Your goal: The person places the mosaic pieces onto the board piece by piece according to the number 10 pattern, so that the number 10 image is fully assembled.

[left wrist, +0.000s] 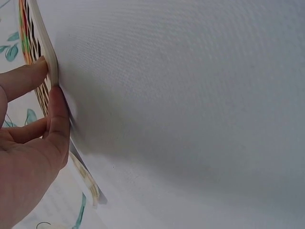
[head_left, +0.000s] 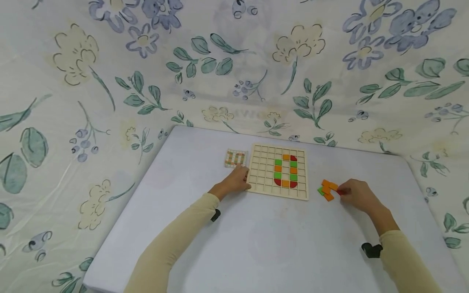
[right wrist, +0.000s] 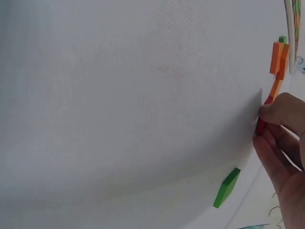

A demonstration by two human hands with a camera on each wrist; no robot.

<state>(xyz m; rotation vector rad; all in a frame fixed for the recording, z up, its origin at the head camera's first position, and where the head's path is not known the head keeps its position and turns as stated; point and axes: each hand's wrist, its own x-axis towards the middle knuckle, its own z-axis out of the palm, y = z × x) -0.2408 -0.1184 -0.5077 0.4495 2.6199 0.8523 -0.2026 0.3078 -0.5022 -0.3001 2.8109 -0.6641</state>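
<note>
On the table lies a pale wooden grid board (head_left: 261,173). Orange, green and red tiles (head_left: 293,170) form an upright oblong in its right part, with rounded red pieces at three corners. My left hand (head_left: 238,179) holds the board by its near left corner, the thumb on top and a finger against the side. Between thumb and fingers, my right hand (head_left: 355,195) pinches a red tile (right wrist: 260,126) low over the table. Just left of that hand lies a small heap of orange tiles (head_left: 328,197) with a green tile (head_left: 321,191) at its edge.
A small pattern card (head_left: 231,159) with a coloured grid lies left of the board, by the left fingertips. One green tile (right wrist: 227,187) sits near the right hand in the right wrist view. Floral cloth (head_left: 256,81) hangs behind the white table (head_left: 256,244).
</note>
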